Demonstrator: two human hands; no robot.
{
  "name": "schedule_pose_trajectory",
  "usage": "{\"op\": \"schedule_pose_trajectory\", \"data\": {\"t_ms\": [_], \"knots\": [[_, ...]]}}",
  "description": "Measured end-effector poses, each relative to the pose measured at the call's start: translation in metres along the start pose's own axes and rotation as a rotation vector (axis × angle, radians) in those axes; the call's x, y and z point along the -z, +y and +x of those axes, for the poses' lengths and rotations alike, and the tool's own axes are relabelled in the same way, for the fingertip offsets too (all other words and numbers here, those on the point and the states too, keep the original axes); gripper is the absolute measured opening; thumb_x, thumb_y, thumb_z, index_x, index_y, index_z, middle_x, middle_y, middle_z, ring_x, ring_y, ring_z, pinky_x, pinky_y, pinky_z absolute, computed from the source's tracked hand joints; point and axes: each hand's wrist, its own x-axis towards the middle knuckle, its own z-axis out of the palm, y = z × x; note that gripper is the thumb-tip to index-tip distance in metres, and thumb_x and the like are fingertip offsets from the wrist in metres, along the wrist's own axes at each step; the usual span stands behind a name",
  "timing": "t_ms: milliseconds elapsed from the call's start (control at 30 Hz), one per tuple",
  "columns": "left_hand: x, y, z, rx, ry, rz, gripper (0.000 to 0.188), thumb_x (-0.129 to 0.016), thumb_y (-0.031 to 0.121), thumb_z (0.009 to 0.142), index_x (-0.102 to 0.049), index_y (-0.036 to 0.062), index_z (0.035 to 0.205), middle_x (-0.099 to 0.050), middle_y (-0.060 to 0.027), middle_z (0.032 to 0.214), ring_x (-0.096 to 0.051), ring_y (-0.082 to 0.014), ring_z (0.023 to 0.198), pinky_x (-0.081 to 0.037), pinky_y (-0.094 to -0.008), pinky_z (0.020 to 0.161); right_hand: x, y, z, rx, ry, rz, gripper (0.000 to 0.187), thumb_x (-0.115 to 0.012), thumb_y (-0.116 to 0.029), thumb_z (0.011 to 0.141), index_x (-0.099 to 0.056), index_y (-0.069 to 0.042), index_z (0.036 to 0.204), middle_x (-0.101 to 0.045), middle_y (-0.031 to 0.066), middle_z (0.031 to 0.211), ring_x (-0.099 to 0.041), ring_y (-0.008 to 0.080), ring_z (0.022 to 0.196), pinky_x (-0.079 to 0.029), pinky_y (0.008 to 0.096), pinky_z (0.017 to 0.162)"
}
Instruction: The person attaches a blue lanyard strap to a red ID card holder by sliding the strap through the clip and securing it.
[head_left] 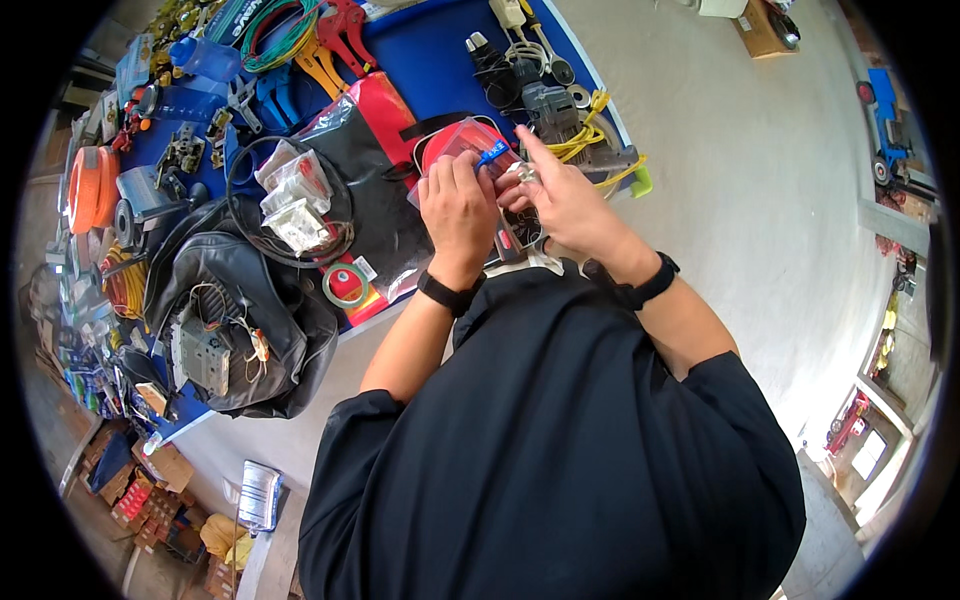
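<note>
My left hand (456,212) is closed, thumb and fingers pinching a small blue piece with white lettering (492,153). Close beside it on the right, my right hand (572,205) has its index finger stretched out. Its other fingers curl around a small silvery metal piece (526,173), whose exact kind is too small to make out. Beyond and partly under my hands lies a clear plastic case with red contents (447,140). A dark bag with a red band (375,180) spreads out to the left of my left hand.
Behind my right hand stand a grey power tool (550,108) and a coiled yellow cord (583,143). A black cable loop with small plastic packets (300,195), a roll of green tape (345,286) and a black backpack (245,300) crowd the blue table (425,50).
</note>
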Motion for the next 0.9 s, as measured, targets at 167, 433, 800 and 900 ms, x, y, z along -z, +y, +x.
{"op": "schedule_pose_trajectory", "data": {"t_ms": [167, 433, 800, 900], "knots": [[0.021, 0.010, 0.016, -0.040, 0.087, 0.045, 0.018, -0.066, 0.008, 0.088, -0.061, 0.0067, 0.105, -0.058, -0.0106, 0.092, -0.060, -0.0305, 0.089, -0.043, -0.0414, 0.078, 0.001, -0.027, -0.004, -0.021, 0.086, 0.091, 0.040, -0.050, -0.001, 0.102, -0.044, 0.009, 0.140, -0.073, 0.0200, 0.100, -0.076, 0.0253, 0.088, -0.062, 0.0339, 0.077], [0.035, 0.021, 0.037, -0.026, 0.201, 0.036, 0.018, -0.070, 0.009, 0.085, -0.063, 0.0075, 0.102, -0.060, -0.0073, 0.090, -0.061, -0.0279, 0.086, -0.041, -0.0400, 0.076, -0.005, -0.081, -0.022, 0.063, 0.248, -0.103, 0.010, -0.061, -0.004, 0.097, -0.061, 0.007, 0.097, -0.073, 0.0144, 0.077, -0.071, 0.0165, 0.060, -0.053, 0.0302, 0.050], [0.046, 0.030, 0.046, -0.213, 0.410, 0.135, 0.018, -0.075, 0.014, 0.083, -0.067, 0.0111, 0.100, -0.058, 0.0007, 0.082, -0.058, -0.0159, 0.072, -0.035, -0.0340, 0.075, -0.001, -0.101, -0.008, -0.129, 0.326, -0.017, 0.022, -0.064, -0.011, 0.091, -0.061, 0.009, 0.081, -0.069, 0.0132, 0.063, -0.066, 0.0168, 0.047, -0.051, 0.0293, 0.045], [0.053, 0.033, 0.043, -0.275, 0.415, 0.155, 0.022, -0.081, 0.013, 0.078, -0.071, 0.0101, 0.097, -0.062, 0.0001, 0.081, -0.060, -0.0166, 0.069, -0.036, -0.0344, 0.076, -0.004, -0.111, -0.008, -0.140, 0.313, -0.014, 0.023, -0.064, -0.012, 0.091, -0.062, 0.009, 0.080, -0.067, 0.0132, 0.062, -0.065, 0.0172, 0.045, -0.050, 0.0296, 0.044]]}}
